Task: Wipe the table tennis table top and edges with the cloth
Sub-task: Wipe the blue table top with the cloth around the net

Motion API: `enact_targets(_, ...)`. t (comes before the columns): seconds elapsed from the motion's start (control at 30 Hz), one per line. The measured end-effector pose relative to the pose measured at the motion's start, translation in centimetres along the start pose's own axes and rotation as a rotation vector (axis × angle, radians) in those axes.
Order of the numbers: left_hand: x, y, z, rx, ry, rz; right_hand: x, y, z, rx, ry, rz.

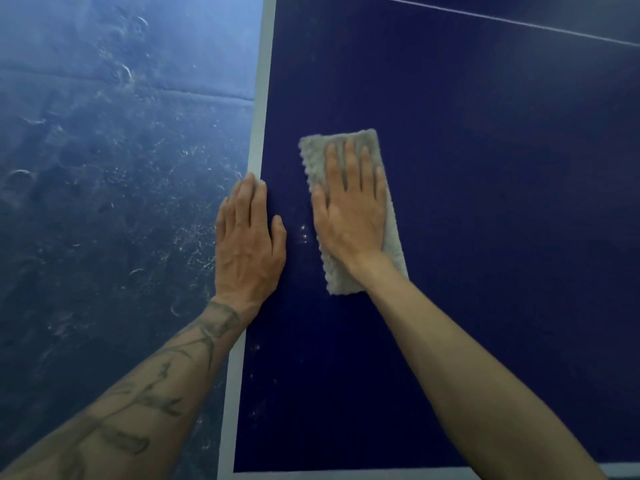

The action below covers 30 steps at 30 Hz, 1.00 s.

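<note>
The dark blue table tennis table top (467, 220) fills the right of the view, with a pale border line (258, 133) along its left edge. A folded grey cloth (315, 157) lies flat on the top near that edge. My right hand (349, 216) presses on the cloth with straight, spread fingers. My left hand (247, 237) rests flat on the table's left edge beside the cloth, fingers straight, holding nothing. Small white specks (304, 233) dot the surface between the two hands.
A scuffed blue floor (104, 185) lies to the left, below the table edge. A thin white line (502, 20) crosses the table top at the far right. The table's near edge (346, 474) runs along the bottom of the view.
</note>
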<state>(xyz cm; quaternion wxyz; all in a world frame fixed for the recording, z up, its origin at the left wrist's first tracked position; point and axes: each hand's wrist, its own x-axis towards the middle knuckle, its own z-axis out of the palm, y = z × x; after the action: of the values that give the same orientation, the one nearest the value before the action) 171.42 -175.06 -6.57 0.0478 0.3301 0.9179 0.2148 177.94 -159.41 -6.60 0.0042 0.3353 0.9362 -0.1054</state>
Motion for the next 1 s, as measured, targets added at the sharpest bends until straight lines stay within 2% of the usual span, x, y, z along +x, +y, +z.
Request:
enact_targets(0.07,-0.1,0.0,0.2,0.013,0.007,0.000,-0.6,1.5,-0.2,-0.019,-0.017,-0.163)
enact_targets(0.1,0.0,-0.1,0.2,0.013,0.013,-0.005,-0.7,2.7,-0.4,-0.026,-0.023,-0.185)
enact_targets(0.27,0.2,0.0,0.5,0.054,0.020,-0.001,5.3,6.3,-2.1,-0.025,-0.049,-0.032)
enact_targets(0.5,0.4,-0.2,0.8,0.092,0.022,-0.004,20.8,4.0,-3.4,-0.023,-0.077,-0.150)
enact_targets(0.67,0.2,-0.4,1.1,0.095,0.020,-0.001,27.8,1.2,-3.9,-0.044,-0.106,-0.238)
enact_targets(0.73,0.3,-0.4,1.2,0.095,0.016,-0.001,28.0,-0.3,-3.9,-0.079,-0.125,-0.346)
enact_targets(0.8,0.2,-0.5,1.2,0.094,0.011,-0.002,25.9,-1.5,-3.9,-0.111,-0.152,-0.542)
enact_targets(0.9,0.2,-0.5,1.2,0.096,0.009,-0.001,21.9,0.0,-3.7,-0.119,-0.211,-0.768)
enact_targets(1.0,0.2,-0.5,1.2,0.093,0.010,-0.009,23.2,2.3,-4.4,-0.137,-0.205,-0.732)
